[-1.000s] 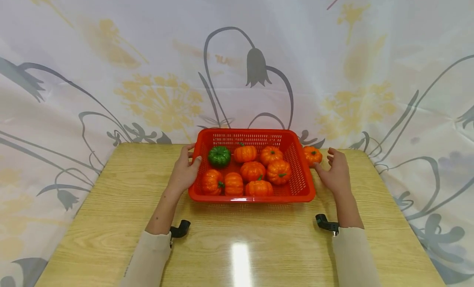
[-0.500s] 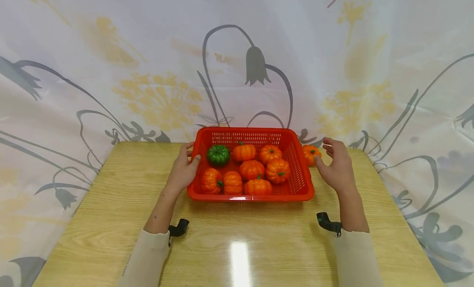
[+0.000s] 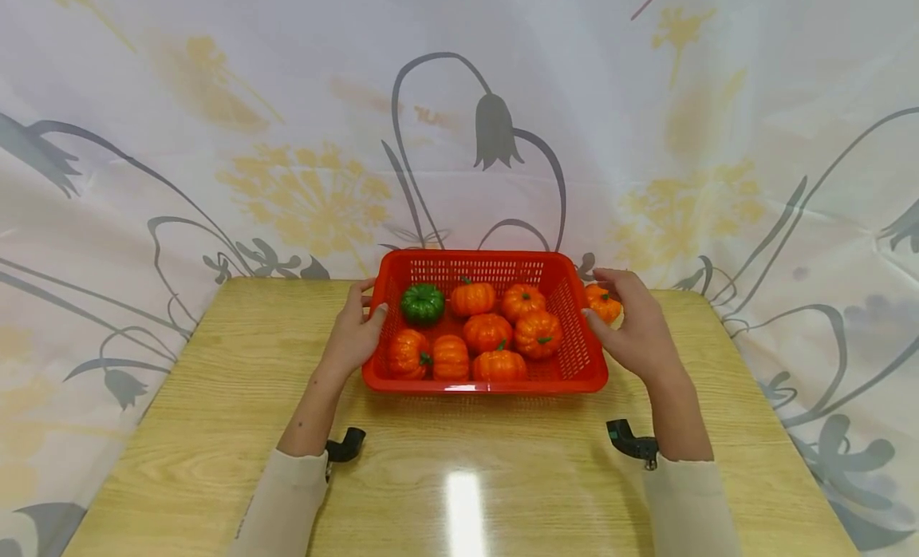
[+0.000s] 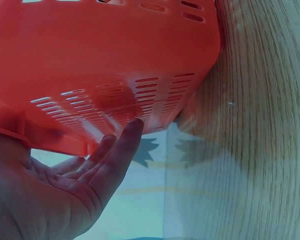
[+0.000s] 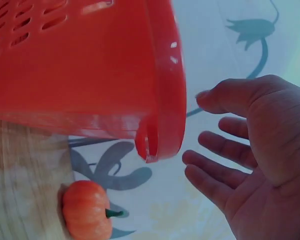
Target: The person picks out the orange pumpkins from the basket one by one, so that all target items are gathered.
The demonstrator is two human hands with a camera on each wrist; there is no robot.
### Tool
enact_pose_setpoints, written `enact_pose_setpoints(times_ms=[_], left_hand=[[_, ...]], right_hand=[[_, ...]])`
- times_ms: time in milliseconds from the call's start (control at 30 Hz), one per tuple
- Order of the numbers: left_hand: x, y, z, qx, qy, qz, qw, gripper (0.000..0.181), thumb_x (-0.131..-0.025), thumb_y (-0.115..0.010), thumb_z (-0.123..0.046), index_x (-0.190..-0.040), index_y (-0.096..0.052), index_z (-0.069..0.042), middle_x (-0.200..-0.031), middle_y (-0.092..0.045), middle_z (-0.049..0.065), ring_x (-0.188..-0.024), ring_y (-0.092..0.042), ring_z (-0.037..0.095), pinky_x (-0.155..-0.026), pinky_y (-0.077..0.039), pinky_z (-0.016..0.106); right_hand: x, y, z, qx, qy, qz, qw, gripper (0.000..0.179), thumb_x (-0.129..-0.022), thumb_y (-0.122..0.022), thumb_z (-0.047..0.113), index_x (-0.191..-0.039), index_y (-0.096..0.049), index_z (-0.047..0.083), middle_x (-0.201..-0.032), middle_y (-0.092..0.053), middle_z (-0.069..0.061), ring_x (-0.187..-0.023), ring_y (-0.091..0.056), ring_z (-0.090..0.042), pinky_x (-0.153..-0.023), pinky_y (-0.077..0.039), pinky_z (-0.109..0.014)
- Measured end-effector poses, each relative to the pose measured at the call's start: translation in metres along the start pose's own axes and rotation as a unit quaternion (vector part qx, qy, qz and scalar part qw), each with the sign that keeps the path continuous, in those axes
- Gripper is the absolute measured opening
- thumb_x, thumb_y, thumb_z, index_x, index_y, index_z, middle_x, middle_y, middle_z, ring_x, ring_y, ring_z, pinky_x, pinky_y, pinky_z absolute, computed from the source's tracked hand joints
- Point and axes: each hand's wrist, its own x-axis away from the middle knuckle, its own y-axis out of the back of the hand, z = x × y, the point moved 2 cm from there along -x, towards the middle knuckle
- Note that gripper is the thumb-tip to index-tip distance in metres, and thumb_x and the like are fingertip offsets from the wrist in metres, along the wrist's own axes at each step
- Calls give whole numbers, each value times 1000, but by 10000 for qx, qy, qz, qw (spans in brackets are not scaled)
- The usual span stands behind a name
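A red plastic basket (image 3: 485, 385) with slotted walls stands at the back middle of the table. In it lie several small orange pumpkins (image 3: 488, 333) and a green pumpkin (image 3: 422, 304). My left hand (image 3: 355, 330) holds the left rim, thumb on top; in the left wrist view its fingers (image 4: 121, 150) lie along the outer wall. Just off the right rim my right hand (image 3: 635, 325) is held with fingers spread and relaxed, and the right wrist view shows a gap to the rim. One orange pumpkin (image 5: 87, 210) sits outside the basket, partly hidden by that hand in the head view.
The wooden table (image 3: 237, 405) meets a hanging cloth (image 3: 301, 142) printed with grey and yellow flowers right behind the basket. Black wrist mounts (image 3: 346, 445) stick inward from both wrists.
My right hand first rose a little beside the loose pumpkin, then moved left to the basket's right rim. The left hand has stayed on the left rim, and the basket has hardly moved.
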Motion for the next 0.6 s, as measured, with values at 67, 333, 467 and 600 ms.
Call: enact_pose_setpoints(times_ms=[67, 333, 467, 600], left_hand=[[0, 0, 0, 17, 17, 3, 10000, 56, -112, -50, -19, -163, -31, -11, -143, -54, 25, -118, -67, 44, -93, -61, 56], [0, -1, 1, 1, 45, 17, 10000, 55, -112, -50, -20, -163, -31, -10, -143, -54, 25, -118, -67, 44, -92, -61, 55], [0, -1, 1, 25, 23, -9, 10000, 55, -111, -50, -18, -162, -31, -9, -143, -54, 26, -119, -67, 44, -93, -61, 56], [0, -1, 0, 23, 21, 10, 10000, 56, -112, -50, -18, -163, -30, -9, -144, -53, 26, -120, -66, 45, -95, -60, 57]], right_hand=[[-1, -2, 2, 62, 81, 87, 9999, 56, -91, -77, -5, -142, -55, -4, -137, -60, -21, -124, -60, -41, -105, -49, -61], [-2, -15, 15, 170, 210, 666, 9974, 56, -89, -81, 1, -141, -60, 0, -139, -60, -18, -128, -56, -40, -107, -48, -61], [-3, -22, 17, 290, 97, 1026, 9943, 57, -88, -83, 3, -141, -61, 3, -142, -57, -16, -132, -53, -39, -110, -47, -61], [-3, -29, 19, 431, -28, 1395, 9893, 60, -89, -84, 7, -143, -59, 4, -142, -57, -15, -131, -54, -37, -109, -49, -58]])
